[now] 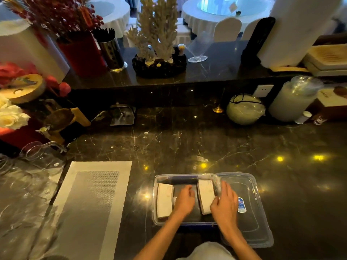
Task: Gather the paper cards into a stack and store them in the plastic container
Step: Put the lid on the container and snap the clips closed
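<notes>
Both hands are down in the plastic container (156, 198) now. The right hand (224, 203) has its fingers curled at the outer edge of the right-hand stack of paper cards (206, 196), though whether it pinches the stack or only presses against it cannot be told from here. The left hand (185, 200) sits loosely closed between the two stacks, knuckles up, and nothing shows in its grasp.

So the cards are already in the tub: one stack (165, 200) lies along the left wall, the other leans toward the right wall, with dark floor showing between them where the left hand rests. No loose cards appear on the dark marble counter (187, 143) around it.

The step looks like squaring and seating the right stack. Done well, that means pressing from both long edges at once, right hand pushing in, left hand backing it up, so the cards settle flat and do not fan out.

Just beside the tub on the right lies its clear lid (249, 228), flat on the counter, with a blue label visible. It likely goes on next. A grey placemat (90, 203) lies well apart on the left.
</notes>
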`<state>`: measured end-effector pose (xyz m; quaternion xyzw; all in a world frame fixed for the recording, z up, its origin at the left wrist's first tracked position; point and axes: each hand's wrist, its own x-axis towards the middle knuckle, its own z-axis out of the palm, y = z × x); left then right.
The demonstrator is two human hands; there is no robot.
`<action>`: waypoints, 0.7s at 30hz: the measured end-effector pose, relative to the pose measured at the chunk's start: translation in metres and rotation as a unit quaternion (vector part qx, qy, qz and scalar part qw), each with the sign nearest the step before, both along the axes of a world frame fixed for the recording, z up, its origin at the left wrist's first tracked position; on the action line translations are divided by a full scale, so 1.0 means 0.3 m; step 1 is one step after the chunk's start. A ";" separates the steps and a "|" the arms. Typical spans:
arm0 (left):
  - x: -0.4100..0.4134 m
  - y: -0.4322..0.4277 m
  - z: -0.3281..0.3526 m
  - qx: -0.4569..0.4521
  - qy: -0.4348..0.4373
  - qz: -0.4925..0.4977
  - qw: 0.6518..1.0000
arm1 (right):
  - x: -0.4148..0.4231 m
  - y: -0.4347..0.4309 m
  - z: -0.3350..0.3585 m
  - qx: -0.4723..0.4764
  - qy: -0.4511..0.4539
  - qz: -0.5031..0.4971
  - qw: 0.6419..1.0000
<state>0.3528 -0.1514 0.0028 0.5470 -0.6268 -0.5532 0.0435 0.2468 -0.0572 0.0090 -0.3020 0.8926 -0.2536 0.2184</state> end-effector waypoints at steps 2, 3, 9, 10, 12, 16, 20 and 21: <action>-0.064 0.003 -0.026 0.027 -0.011 0.001 1.000 | -0.023 0.026 -0.015 -0.015 -0.107 -0.004 0.994; -0.090 0.006 -0.038 0.044 -0.012 0.002 0.999 | -0.028 0.035 -0.022 -0.028 -0.154 -0.003 0.988; -0.161 0.041 -0.090 0.033 -0.022 0.010 0.999 | -0.059 0.056 -0.031 -0.050 -0.246 -0.033 0.967; -0.160 0.049 -0.096 0.028 -0.018 0.018 0.999 | -0.064 0.057 -0.031 -0.046 -0.253 -0.032 0.966; -0.153 0.065 -0.105 0.022 -0.016 0.025 0.999 | -0.073 0.059 -0.035 -0.044 -0.259 -0.028 0.964; -0.145 0.090 -0.116 0.036 -0.005 0.044 0.998 | -0.081 0.066 -0.049 -0.046 -0.272 -0.022 0.961; -0.171 0.094 -0.100 0.059 0.002 0.096 0.994 | -0.140 0.083 -0.057 -0.056 -0.339 0.020 0.939; -0.183 0.095 -0.088 0.027 -0.006 0.117 0.993 | -0.166 0.095 -0.056 -0.064 -0.356 0.027 0.932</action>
